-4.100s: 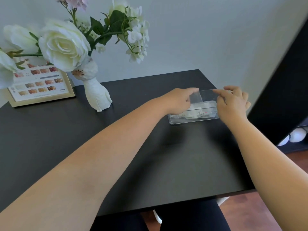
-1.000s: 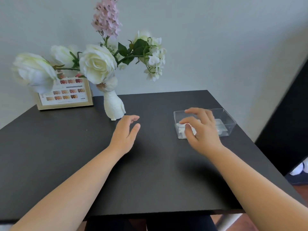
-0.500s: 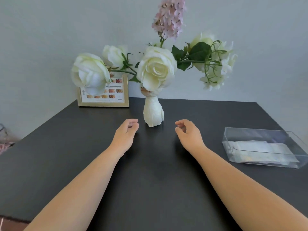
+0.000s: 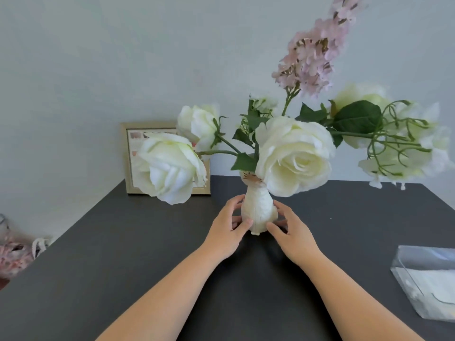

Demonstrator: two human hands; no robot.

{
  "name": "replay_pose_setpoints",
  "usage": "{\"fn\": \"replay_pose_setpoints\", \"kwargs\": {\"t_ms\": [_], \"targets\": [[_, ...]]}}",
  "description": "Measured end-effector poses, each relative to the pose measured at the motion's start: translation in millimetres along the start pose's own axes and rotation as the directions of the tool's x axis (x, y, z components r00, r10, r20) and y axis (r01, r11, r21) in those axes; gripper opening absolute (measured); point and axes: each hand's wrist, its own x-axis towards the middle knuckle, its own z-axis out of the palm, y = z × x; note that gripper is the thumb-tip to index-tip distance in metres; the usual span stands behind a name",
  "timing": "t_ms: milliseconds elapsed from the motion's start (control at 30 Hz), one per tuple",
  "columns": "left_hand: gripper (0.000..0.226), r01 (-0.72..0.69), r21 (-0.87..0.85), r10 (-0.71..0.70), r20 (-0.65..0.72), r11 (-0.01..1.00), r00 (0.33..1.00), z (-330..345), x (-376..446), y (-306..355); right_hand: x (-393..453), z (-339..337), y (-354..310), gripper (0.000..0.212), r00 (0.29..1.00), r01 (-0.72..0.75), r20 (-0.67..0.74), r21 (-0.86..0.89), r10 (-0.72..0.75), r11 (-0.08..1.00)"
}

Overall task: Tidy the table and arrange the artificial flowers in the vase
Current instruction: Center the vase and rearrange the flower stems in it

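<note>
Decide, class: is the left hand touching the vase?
Touching. In the head view the left hand cups the vase, thumb pressed on its lower front; the right hand cups the other side.

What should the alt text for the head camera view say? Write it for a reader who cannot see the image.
Both hands, left hand and right hand, cup a small white vase of white roses and a pink spray on a black table. A framed card stands behind; a clear box sits right.
</note>
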Motion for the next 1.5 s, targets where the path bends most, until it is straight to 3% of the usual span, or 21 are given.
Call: {"fn": "replay_pose_setpoints", "kwargs": {"t_ms": [233, 467, 733, 1267, 1367, 1433, 1500], "targets": [[0.052, -0.027, 0.003, 0.027, -0.018, 1.0, 0.999, 5, -1, -3, -6, -2, 4, 0.06, 1.0, 0.011, -0.015, -0.085, -0.012, 0.996], [0.064, -0.061, 0.038, 0.062, -0.016, 0.997, 0.998, 8, 6, -14, -10, 0, 5, 0.061, 1.0, 0.018, -0.023, -0.115, -0.021, 0.993], [0.067, -0.084, 0.052, 0.085, -0.018, 0.995, 0.996, 9, 35, -19, 17, 7, 3, 0.065, 0.997, -0.076, -0.038, -0.193, 0.07, 0.978], [0.065, -0.159, 0.167, 0.164, -0.018, 0.973, 0.986, 14, 86, -34, 64, 12, 10, 0.07, 0.993, -0.095, -0.087, -0.208, 0.078, 0.974], [0.063, -0.194, 0.061, 0.199, -0.07, 0.979, 0.978, 13, 78, -30, 54, 12, 3, 0.071, 0.978, -0.027, -0.21, -0.082, 0.009, 0.996], [0.064, -0.219, -0.075, 0.204, -0.172, 0.973, 0.964, 8, 64, -22, 42, 8, -7, 0.078, 0.914, 0.073, -0.403, 0.056, -0.044, 0.996], [0.064, -0.267, -0.235, 0.19, -0.304, 0.935, 0.934, -7, 52, -8, 33, -1, -26, 0.085, 0.819, 0.239, -0.554, 0.088, -0.152, 0.967]]}}
